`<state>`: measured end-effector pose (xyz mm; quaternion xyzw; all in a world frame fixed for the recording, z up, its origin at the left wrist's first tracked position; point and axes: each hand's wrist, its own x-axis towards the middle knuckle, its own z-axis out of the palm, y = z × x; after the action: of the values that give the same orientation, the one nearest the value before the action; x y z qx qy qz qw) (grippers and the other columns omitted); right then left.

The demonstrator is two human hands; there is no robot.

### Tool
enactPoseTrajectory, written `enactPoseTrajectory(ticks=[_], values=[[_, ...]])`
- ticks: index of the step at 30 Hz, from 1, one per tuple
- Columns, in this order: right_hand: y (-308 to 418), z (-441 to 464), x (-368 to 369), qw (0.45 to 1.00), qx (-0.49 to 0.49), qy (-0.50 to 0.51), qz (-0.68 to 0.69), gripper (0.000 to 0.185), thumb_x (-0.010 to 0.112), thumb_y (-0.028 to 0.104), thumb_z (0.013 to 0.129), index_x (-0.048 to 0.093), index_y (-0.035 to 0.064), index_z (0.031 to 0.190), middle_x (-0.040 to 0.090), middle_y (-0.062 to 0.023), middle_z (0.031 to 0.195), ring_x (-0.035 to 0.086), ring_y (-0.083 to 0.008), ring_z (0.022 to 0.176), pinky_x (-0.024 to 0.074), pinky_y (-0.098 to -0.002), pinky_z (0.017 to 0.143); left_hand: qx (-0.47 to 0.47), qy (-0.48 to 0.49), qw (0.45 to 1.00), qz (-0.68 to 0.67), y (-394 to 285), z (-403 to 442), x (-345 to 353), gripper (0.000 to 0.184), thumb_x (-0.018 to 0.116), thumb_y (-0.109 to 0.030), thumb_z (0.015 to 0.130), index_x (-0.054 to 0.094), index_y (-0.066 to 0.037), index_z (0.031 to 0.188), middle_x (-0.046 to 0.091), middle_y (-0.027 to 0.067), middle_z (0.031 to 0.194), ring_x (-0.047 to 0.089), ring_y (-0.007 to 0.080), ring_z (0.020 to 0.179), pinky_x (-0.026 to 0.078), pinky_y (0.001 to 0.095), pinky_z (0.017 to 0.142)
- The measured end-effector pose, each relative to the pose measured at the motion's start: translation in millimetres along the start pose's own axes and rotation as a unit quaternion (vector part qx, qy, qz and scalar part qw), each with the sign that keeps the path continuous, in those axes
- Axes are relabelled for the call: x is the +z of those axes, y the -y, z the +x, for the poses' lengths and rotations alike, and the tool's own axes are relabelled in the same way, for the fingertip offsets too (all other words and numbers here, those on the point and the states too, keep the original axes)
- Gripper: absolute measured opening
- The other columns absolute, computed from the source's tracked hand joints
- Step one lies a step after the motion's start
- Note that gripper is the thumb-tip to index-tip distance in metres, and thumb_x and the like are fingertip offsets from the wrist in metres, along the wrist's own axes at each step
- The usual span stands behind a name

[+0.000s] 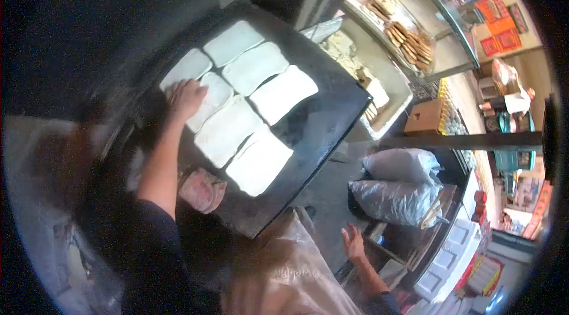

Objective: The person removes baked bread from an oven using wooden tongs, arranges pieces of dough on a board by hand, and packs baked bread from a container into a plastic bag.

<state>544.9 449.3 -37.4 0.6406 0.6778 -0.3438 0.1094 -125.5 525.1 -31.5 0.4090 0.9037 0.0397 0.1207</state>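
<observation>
1. Starting at the fingertips: the left hand (188, 98) has its fingers bent and close together, reaching down onto the dough sheets. Can't tell whether they're pinching an edge or just pressing.
2. The right hand (354, 242) is holding nothing. It's hanging off to the other side, palm kinda open, fingers loosely apart, well away from the dough.
3. So, the dough: seven pale, flattened dough sheets (228, 130), roughly rectangular with rounded corners, laid out close together on a dark flat slab (320, 128). The left hand is over the two at the slab's left side. The ones toward the right look blown out by the light.
4. There's a crumpled reddish-pink cloth (203, 190) near the left forearm, on the near side of the slab.
5. Closest to the body you get dark sleeves and a tan apron (287, 264).
6. Past the slab's far corner sits a pale tub (402, 98) with lumpy, light-colored pieces in it, and beyond that a glass-sided case (447, 61) with browned bread sticks (409, 45) piled up.
7. Right-hand side: two stuffed plastic bags (394, 201) lying next to each other, with a white molded tray (447, 261) further out.
</observation>
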Motion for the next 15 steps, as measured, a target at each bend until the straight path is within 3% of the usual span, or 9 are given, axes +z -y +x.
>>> enactPoseTrajectory(ticks=[3,4,5,6,8,10,12,14,15], values=[[-28.0,-11.8,14.3,0.999,0.027,-0.019,-0.005,0.061,0.055,0.05,0.098,0.051,0.0037,0.138,0.055,-0.0273,0.128,0.054,-0.0447,0.119,0.0451,-0.0468,0.101,0.067,-0.05,0.994,0.075,-23.7,-9.6,-15.3,0.043,0.064,-0.039,0.089,0.064,-0.007,0.118,0.063,0.0151,0.119,0.054,0.0368,0.116,0.035,0.0513,0.105],[-28.7,-17.1,16.9,0.999,0.042,-0.034,0.002,0.061,0.055,0.05,0.098,0.051,0.0037,0.138,0.055,-0.0273,0.128,0.054,-0.0447,0.119,0.0451,-0.0468,0.101,0.137,-0.148,0.979,0.027,-31.8,-17.0,-5.9,0.045,0.067,-0.037,0.087,0.062,-0.007,0.12,0.064,0.0134,0.118,0.055,0.0366,0.115,0.036,0.0516,0.104],[-28.2,-23.5,18.9,0.997,0.073,-0.01,0.007,0.062,0.054,0.051,0.098,0.05,0.0047,0.139,0.054,-0.0269,0.129,0.053,-0.0443,0.12,0.0447,-0.0467,0.101,0.178,-0.144,0.973,0.018,-62.6,-41.0,-25.8,0.054,0.068,-0.037,0.087,0.056,-0.006,0.131,0.06,0.014,0.128,0.052,0.0365,0.123,0.034,0.0508,0.108],[-27.3,-30.6,19.3,0.994,0.109,0.007,0.017,0.064,0.053,0.053,0.098,0.049,0.0056,0.14,0.054,-0.0265,0.13,0.053,-0.044,0.121,0.0443,-0.0467,0.102,0.24,-0.144,0.959,0.049,-84.7,-58.4,-28.1,0.076,0.07,-0.038,0.086,0.038,-0.004,0.147,0.045,0.0149,0.148,0.04,0.0349,0.137,0.027,0.0521,0.115],[-16.6,-40.1,15.6,0.991,0.132,0.006,0.033,0.065,0.051,0.055,0.098,0.048,0.0058,0.141,0.053,-0.0263,0.131,0.052,-0.0439,0.122,0.0435,-0.0467,0.103,0.294,-0.084,0.951,0.045,-127.6,-93.0,-22.0,0.096,0.073,-0.043,0.083,0.024,-0.004,0.154,0.028,0.0128,0.16,0.026,0.0332,0.147,0.019,0.0533,0.12],[-6.7,-41.0,9.7,0.989,0.142,0.015,0.047,0.067,0.05,0.056,0.098,0.046,0.006,0.142,0.053,-0.0261,0.132,0.051,-0.0439,0.123,0.0427,-0.0467,0.105,0.323,0.01,0.946,0.007,-155.8,-112.3,1.8,0.107,0.074,-0.051,0.08,0.016,-0.002,0.156,0.019,0.0121,0.163,0.017,0.0327,0.151,0.012,0.055,0.121],[2.3,-42.6,-0.5,0.991,0.108,0.036,0.074,0.066,0.05,0.053,0.099,0.046,0.0042,0.142,0.051,-0.027,0.137,0.049,-0.0426,0.128,0.0399,-0.0464,0.108,0.323,0.11,0.94,0.023,-163.3,-119.3,19.5,0.104,0.07,-0.053,0.083,0.018,-0.002,0.156,0.018,0.0113,0.164,0.016,0.0322,0.151,0.01,0.0549,0.121],[-1.3,-44.8,-8.7,0.991,0.092,0.015,0.095,0.066,0.049,0.053,0.099,0.046,0.0045,0.143,0.05,-0.0273,0.138,0.047,-0.0427,0.129,0.0389,-0.0465,0.109,0.298,0.116,0.948,0.0,-167.8,-119.6,16.3,0.095,0.068,-0.054,0.084,0.027,-0.004,0.154,0.024,0.0136,0.162,0.015,0.0264,0.152,0.01,0.0553,0.121],[-6.0,-49.7,-8.1,0.991,0.075,0.01,0.107,0.066,0.048,0.053,0.099,0.046,0.0047,0.143,0.049,-0.0276,0.139,0.046,-0.0428,0.13,0.0379,-0.0465,0.11,0.299,0.095,0.949,-0.005,-167.6,-118.0,21.4,0.088,0.068,-0.05,0.086,0.032,-0.004,0.152,0.028,0.0148,0.159,0.021,0.029,0.15,0.016,0.0543,0.12]])
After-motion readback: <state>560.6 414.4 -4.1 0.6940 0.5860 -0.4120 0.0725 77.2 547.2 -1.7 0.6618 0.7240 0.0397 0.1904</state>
